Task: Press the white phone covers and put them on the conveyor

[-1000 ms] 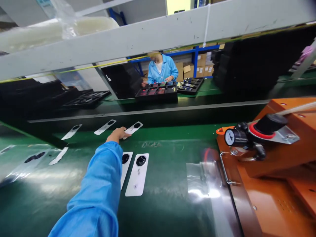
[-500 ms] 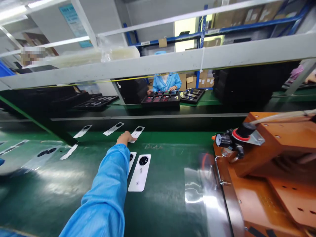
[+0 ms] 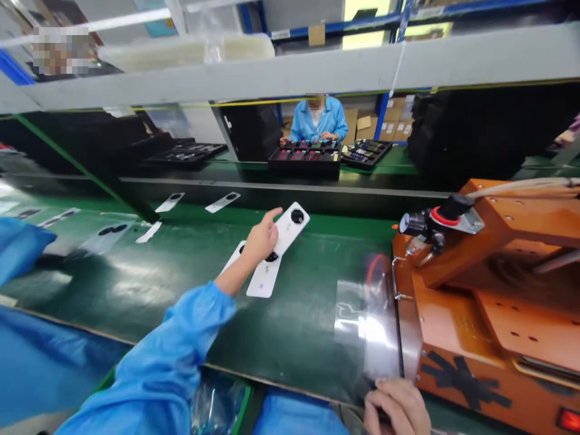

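My left hand (image 3: 261,240), in a blue sleeve, is closed on a white phone back cover (image 3: 287,228) with a round black camera area, its index finger stretched out. The cover is raised and tilted over the green work surface. Below it lies a second white back panel (image 3: 264,280), partly hidden by the hand, and a third panel (image 3: 232,256) sits behind my wrist. At the bottom right, my right hand (image 3: 396,406) has its fingers curled near the surface's front edge; what they hold, if anything, is hidden.
An orange machine (image 3: 453,302) with a pressure gauge (image 3: 406,223) stands at right, beside clear film (image 3: 348,311). Two more white panels (image 3: 222,202) lie farther back. A green post (image 3: 140,208) slants down at left. Across the line, a person (image 3: 319,118) works at black trays (image 3: 306,158).
My left hand has lifted the far white back cover and moved it right and nearer. The view has shifted down, and my right hand has come into sight at the bottom.
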`<state>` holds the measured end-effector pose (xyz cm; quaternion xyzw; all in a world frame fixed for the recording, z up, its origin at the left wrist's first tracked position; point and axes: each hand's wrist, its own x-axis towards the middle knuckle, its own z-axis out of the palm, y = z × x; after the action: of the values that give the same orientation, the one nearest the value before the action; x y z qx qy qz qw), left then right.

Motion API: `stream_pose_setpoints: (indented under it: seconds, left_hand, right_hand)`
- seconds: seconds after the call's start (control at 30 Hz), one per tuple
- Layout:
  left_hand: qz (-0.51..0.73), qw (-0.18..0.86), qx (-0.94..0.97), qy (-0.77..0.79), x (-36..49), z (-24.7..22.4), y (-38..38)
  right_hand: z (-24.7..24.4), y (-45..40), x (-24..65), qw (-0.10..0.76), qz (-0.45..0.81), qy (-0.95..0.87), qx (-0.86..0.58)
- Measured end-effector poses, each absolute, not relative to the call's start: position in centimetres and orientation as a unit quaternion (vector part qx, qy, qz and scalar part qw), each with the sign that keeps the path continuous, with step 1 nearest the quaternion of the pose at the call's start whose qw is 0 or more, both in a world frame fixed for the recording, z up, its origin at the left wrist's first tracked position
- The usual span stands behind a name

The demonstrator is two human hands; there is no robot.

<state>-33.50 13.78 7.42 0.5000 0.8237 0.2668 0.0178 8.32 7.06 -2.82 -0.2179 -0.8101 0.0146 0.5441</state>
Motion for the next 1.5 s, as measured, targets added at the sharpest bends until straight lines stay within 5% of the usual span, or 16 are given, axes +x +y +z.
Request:
stream_pose_setpoints:
  seconds: [0.17, 0.3, 0.43, 0.73, 1.13, 1.5]
  left_hand:
    - [0.429, 0.138, 0.524, 0.722, -22.1, 2.3, -0.4]
    - [0.429, 0.214, 0.488, 0.729, -14.4, -0.7, -6.5]
    - [0.361, 0.223, 0.542, 0.725, -10.6, -1.6, -8.1]
    - [0.295, -0.07, 0.648, 0.699, -13.3, -4.8, -8.6]
    - [0.339, -0.129, 0.634, 0.683, -12.7, -7.2, -6.8]
    - [0.318, -0.064, 0.626, 0.709, -12.7, -7.9, -7.3]
  right_hand:
    - [0.0, 6.0, 7.4, 0.494, 0.228, -0.799, -0.255]
    - [1.8, 6.9, 3.6, 0.378, 0.461, -0.731, -0.333]
    - [0.8, 9.5, 0.7, 0.329, 0.548, -0.666, -0.384]
    - [1.4, 12.6, -0.8, 0.328, 0.469, -0.724, -0.385]
    - [0.4, 10.7, -3.7, 0.239, 0.388, -0.816, -0.356]
    - [0.4, 11.0, -3.8, 0.221, 0.306, -0.845, -0.378]
